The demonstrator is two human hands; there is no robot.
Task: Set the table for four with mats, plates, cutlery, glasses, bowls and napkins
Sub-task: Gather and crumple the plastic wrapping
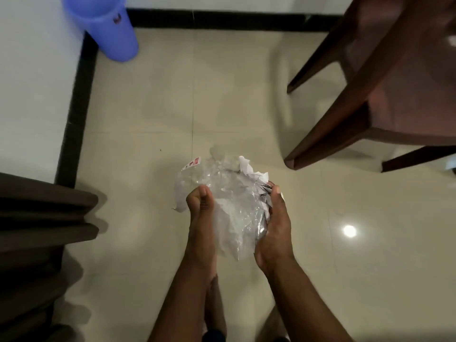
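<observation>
Crumpling clear wrapper [229, 206] (both hands) above open floor [153, 114].

between your left hand [201, 218] and right hand [272, 233] you hold a crumpled wad of clear plastic wrap [229, 206], thin, glossy and full of creases, with torn white paper [251, 172] matt and ragged at its far edge. under you the cream floor tiles [172, 107] are smooth and polished, throwing back a lamp's glare. the bin [108, 28] is blue, slightly translucent plastic. the chair [394, 95] is dark wood with a soft sheen. the curtain [42, 218] is brown matt cloth in folds.
</observation>
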